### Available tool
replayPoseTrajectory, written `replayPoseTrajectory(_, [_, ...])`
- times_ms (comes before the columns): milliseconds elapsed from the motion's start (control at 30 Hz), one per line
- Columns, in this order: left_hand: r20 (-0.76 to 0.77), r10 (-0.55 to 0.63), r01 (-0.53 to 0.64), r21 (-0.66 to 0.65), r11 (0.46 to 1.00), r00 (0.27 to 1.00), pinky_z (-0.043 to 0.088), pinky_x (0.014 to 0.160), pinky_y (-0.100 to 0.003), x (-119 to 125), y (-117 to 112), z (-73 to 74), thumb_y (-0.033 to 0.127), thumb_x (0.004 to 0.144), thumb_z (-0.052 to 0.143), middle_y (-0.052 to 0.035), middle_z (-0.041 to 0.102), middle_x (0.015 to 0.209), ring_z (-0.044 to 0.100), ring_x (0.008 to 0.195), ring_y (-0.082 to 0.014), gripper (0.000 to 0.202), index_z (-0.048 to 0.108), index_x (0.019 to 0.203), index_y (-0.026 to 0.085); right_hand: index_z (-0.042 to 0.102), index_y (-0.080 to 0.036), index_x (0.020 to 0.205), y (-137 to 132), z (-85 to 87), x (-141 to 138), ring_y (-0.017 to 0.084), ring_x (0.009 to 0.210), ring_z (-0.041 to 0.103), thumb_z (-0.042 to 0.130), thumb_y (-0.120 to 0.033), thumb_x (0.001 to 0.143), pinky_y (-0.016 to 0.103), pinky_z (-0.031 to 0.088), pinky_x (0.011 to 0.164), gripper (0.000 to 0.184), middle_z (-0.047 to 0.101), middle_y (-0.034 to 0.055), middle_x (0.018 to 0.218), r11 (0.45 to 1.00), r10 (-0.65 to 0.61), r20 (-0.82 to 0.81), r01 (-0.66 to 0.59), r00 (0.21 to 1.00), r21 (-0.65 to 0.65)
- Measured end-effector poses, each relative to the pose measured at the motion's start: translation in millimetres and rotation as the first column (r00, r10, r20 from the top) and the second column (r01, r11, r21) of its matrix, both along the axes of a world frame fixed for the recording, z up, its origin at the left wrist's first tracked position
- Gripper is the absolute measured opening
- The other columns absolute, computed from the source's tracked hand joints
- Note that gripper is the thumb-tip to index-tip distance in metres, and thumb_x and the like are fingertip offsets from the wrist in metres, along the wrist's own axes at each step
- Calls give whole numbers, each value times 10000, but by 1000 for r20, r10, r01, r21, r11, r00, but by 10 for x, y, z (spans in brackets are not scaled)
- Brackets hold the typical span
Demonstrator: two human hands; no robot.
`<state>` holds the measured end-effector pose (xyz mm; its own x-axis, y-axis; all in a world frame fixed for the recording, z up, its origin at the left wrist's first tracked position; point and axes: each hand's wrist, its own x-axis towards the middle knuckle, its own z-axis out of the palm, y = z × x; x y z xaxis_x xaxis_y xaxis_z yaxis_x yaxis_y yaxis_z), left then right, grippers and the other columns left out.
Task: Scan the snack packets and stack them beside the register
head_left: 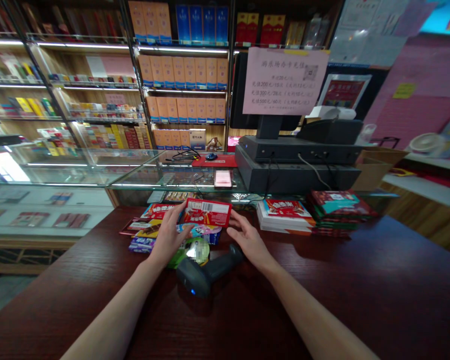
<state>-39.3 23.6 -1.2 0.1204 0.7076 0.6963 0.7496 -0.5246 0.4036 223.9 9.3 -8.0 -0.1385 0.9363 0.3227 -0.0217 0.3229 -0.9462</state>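
A red snack packet (209, 216), its printed back and barcode facing up, is held by its two ends over a pile of snacks. My left hand (168, 237) grips the left end, fingers on the edge and thumb below. At the right end, the fingertips of my right hand (249, 242) close on the packet's edge. Beneath lie a yellow packet (150, 229), a purple packet (141, 244) and a green packet (180, 256), partly covered by my left hand. A black barcode scanner (197, 277) with a blue light lies on the counter between my forearms.
Right of my hands stand a stack of white-edged red packets (285, 215) and a stack of dark red and teal packets (339, 210). Behind the brown counter (322, 300) are a glass display case (165, 177) and a cash register with a monitor (300, 160). Stocked shelves line the wall.
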Motion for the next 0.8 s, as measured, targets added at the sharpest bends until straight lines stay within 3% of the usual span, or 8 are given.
replayPoseTrajectory(233, [125, -21, 31, -77, 997, 992, 438, 1110, -477, 22, -22, 77, 399, 904, 609, -91, 594, 1385, 552, 1289, -265, 532, 521, 1409, 260, 556, -291, 1380, -49, 110, 3, 292, 1381, 510, 732, -446, 813, 498, 456, 1113, 614, 569, 88, 1462, 997, 53, -88, -57, 995, -53])
replayPoseTrajectory(500, [321, -3, 99, -281, 955, 947, 476, 1057, -415, 38, -32, 86, 503, 880, 585, -68, 714, 1239, 647, 1182, -252, 525, 611, 1325, 225, 584, -279, 1273, -44, 127, 6, 280, 1395, 500, 737, -390, 800, 511, 362, 1190, 509, 579, 80, 1451, 999, -4, -123, -2, 992, -43])
replayPoseTrajectory(667, [371, 26, 94, -301, 949, 928, 469, 1039, -420, 34, -18, 79, 554, 878, 567, -76, 723, 1212, 657, 1139, -257, 498, 666, 1221, 206, 578, -282, 1290, -30, 110, 23, 285, 1403, 491, 747, -382, 786, 518, 377, 1178, 541, 568, 86, 1464, 998, -34, -124, 27, 992, -61])
replayPoseTrajectory(800, [411, 29, 111, -311, 944, 911, 513, 940, -386, 25, -12, 76, 586, 881, 561, -69, 755, 1071, 693, 1011, -243, 488, 680, 1148, 196, 578, -287, 1308, -31, 103, 28, 285, 1386, 508, 730, -420, 807, 508, 414, 1152, 540, 569, 86, 1462, 997, -48, -102, 41, 994, -70])
